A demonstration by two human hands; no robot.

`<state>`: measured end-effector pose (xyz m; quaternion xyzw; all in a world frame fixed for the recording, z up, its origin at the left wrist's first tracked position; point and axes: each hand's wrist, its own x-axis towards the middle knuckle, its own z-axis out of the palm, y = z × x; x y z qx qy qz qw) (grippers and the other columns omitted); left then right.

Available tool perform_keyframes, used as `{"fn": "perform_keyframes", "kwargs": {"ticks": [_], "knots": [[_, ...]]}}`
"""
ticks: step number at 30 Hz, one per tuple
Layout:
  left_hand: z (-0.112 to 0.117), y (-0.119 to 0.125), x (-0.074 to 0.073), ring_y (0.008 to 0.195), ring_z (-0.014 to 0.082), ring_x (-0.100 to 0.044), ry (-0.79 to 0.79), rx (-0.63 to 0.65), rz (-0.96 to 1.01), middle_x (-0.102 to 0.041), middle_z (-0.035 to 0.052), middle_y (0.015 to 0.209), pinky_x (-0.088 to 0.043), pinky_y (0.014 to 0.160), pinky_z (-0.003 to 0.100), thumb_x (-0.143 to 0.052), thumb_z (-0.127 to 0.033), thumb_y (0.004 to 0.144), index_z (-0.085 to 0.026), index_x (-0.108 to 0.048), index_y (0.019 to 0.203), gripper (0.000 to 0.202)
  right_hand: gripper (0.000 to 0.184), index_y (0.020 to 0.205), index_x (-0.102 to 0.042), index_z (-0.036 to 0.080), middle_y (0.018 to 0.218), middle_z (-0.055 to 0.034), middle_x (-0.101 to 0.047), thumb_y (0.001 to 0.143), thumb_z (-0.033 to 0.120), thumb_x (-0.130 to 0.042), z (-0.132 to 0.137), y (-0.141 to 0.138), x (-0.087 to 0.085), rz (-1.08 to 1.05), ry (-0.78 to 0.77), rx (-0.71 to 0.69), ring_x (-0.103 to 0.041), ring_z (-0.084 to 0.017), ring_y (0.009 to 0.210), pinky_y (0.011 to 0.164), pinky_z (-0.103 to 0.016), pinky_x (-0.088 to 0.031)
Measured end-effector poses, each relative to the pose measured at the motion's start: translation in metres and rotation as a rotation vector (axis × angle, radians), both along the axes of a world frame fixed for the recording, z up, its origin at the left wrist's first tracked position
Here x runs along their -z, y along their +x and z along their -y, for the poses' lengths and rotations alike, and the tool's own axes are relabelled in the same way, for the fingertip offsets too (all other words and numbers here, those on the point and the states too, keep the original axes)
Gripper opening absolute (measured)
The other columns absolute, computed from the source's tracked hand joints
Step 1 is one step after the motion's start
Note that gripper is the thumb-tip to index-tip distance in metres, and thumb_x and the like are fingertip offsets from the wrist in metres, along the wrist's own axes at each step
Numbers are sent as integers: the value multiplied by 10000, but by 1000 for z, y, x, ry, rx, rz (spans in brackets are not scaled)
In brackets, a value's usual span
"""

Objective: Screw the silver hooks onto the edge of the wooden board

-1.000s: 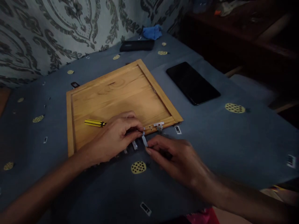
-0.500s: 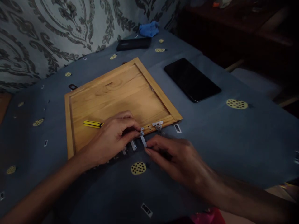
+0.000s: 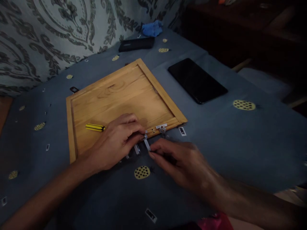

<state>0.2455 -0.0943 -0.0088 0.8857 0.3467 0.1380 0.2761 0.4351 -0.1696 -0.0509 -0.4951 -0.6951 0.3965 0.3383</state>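
Note:
A square wooden panel with a raised frame (image 3: 79,95) lies on a blue-grey cloth. My left hand (image 3: 118,140) rests over its near edge with fingers pinched on a small silver metal strip (image 3: 146,144). My right hand (image 3: 178,159) is curled and pinches the strip's near end. Another silver bracket piece (image 3: 137,149) shows just below my left fingers. A small metal fitting (image 3: 162,128) sits on the frame's near right corner. A yellow-and-black tool handle (image 3: 95,127) lies on the panel beside my left hand.
A black phone (image 3: 197,80) lies face up to the right of the panel. A second dark phone (image 3: 136,44) and a blue cloth (image 3: 151,28) lie at the back by the patterned wall. Dark furniture stands to the right.
Both hands keep their pinch on the metal strip at the panel's near edge. Only the view has shifted slightly.

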Motion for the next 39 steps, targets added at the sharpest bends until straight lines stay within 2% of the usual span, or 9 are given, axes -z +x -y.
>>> {"fn": "perform_keyframes", "kwargs": {"ticks": [7,15,19,22,27,32,35,39], "knots": [[-2,5,-12,823,160,-575,82,136,-107,-615,32,859,-453,712,284,-551,-116,957,-152,-665,791,204,176,846,-659,193,663,18,-680,936,258,-523,0,0,-2,7,-49,-11,-573,-81,523,490,-216,-397],[-4,8,-14,812,157,-574,74,161,-153,-590,15,829,-444,691,284,-556,-109,947,-161,-668,808,186,191,825,-652,203,622,26,-652,933,282,-515,1,1,0,11,-19,-9,-531,-80,492,473,-230,-379],[-5,6,-15,844,165,-601,40,122,-188,-623,15,864,-465,708,284,-565,-131,944,-179,-674,862,145,175,817,-642,200,622,32,-648,930,264,-524,0,1,0,13,3,-10,-530,-76,496,470,-222,-374],[-2,1,-21,869,166,-620,13,64,-134,-652,16,899,-478,738,286,-557,-142,945,-188,-668,916,124,168,814,-641,195,596,42,-621,925,258,-532,0,1,0,15,17,-15,-502,-71,478,459,-217,-358],[16,-10,-29,897,179,-617,18,-88,-57,-652,20,928,-478,778,310,-563,-220,958,-197,-651,986,95,181,800,-647,199,554,50,-587,920,275,-535,-1,0,-1,9,15,-6,-461,-70,439,434,-220,-340],[39,-8,-15,1095,265,-541,167,-185,-160,-620,73,1148,-456,926,422,-708,-371,878,-203,-598,1154,342,160,824,-656,209,609,33,-658,916,268,-539,-1,-1,-3,-8,-5,-3,-563,-91,499,464,-217,-395],[44,-4,-6,1078,285,-529,199,-216,-199,-619,92,1151,-455,927,461,-750,-443,832,-175,-606,1124,422,162,828,-650,209,641,27,-676,932,260,-537,0,-1,-5,-18,-37,-7,-590,-97,529,488,-215,-419],[44,-1,-1,1069,309,-519,213,-236,-238,-629,107,1135,-451,929,501,-748,-503,814,-158,-635,1075,447,297,762,-635,206,579,30,-610,981,345,-492,1,-1,-8,-4,-64,1,-548,-96,494,457,-218,-388]]}}
